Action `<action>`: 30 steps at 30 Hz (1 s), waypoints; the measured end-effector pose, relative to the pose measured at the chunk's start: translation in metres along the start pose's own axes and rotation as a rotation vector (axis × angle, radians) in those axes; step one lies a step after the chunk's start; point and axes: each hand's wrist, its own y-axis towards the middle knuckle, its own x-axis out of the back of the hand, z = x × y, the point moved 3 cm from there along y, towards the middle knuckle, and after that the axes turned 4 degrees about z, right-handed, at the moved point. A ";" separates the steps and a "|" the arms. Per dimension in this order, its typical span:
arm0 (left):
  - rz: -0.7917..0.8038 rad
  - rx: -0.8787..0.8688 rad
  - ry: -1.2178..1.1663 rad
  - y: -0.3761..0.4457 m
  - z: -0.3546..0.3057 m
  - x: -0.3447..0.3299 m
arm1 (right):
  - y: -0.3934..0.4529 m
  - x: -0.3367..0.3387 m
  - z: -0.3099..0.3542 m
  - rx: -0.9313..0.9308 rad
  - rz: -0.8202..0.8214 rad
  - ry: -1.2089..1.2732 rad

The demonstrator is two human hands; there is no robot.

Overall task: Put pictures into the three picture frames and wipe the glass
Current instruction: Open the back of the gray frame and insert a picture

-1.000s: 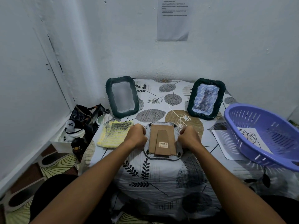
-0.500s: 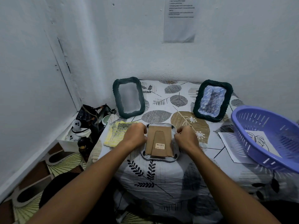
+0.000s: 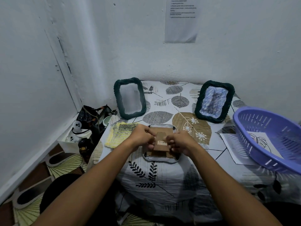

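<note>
A picture frame [image 3: 161, 158] lies face down at the table's front middle, its brown cardboard back and stand flap [image 3: 161, 141] facing up. My left hand [image 3: 141, 137] and my right hand [image 3: 180, 142] sit on the back with curled fingers, pinching at the flap's two sides. Two dark green frames stand upright at the back: the left frame [image 3: 129, 98] shows plain grey glass, the right frame [image 3: 213, 101] holds a bluish picture. A yellow cloth [image 3: 119, 133] lies left of my left hand. A leaf drawing on paper [image 3: 260, 141] rests inside the purple basket.
A purple plastic basket [image 3: 268, 137] sits at the right, on a white sheet [image 3: 231, 144]. The table wears a leaf-print cloth [image 3: 162, 173]. Left of the table, a white box [image 3: 71, 142] with ghost figures and dark bags sits on the floor. Walls close in behind and left.
Both hands have moved inward from the frame's side edges onto the middle of the cardboard back, at the stand flap. The camera has shifted a little.
</note>
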 end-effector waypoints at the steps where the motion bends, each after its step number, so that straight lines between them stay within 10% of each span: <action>1: -0.011 -0.001 -0.004 0.001 0.000 0.000 | 0.000 -0.001 0.000 -0.018 -0.003 0.033; 15: -0.225 -0.094 0.230 0.010 0.012 0.013 | -0.006 -0.002 0.015 -0.090 0.059 0.413; 23: -0.087 0.071 -0.314 -0.001 0.002 0.010 | -0.016 0.001 0.026 -0.040 0.069 0.419; 30: -0.086 0.025 -0.493 0.002 0.001 0.012 | -0.029 0.013 0.034 0.168 -0.081 -0.061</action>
